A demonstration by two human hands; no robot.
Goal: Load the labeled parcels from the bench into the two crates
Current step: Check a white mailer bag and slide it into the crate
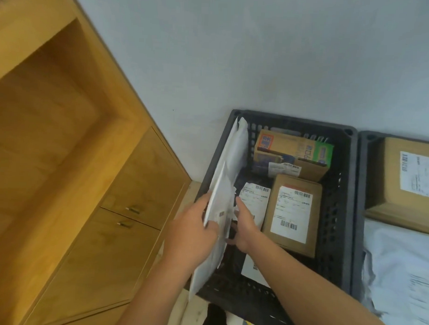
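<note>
A home room: wooden cabinets (124, 195), plain wall (261, 54), 2 parcel crates (338, 215).

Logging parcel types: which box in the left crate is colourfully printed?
The far box, against the left crate's back wall, printed orange and green; the near box is plain brown, white-labelled.

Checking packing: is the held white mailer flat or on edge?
On edge: the white mailer stands against the outer wall of the left crate, left hand gripping it, right hand against it.

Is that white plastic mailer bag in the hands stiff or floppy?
Probably floppy: the flat white plastic mailer bag looks thin and crumpled at its edges. Likely light, since the left hand grips it by one edge.
</note>
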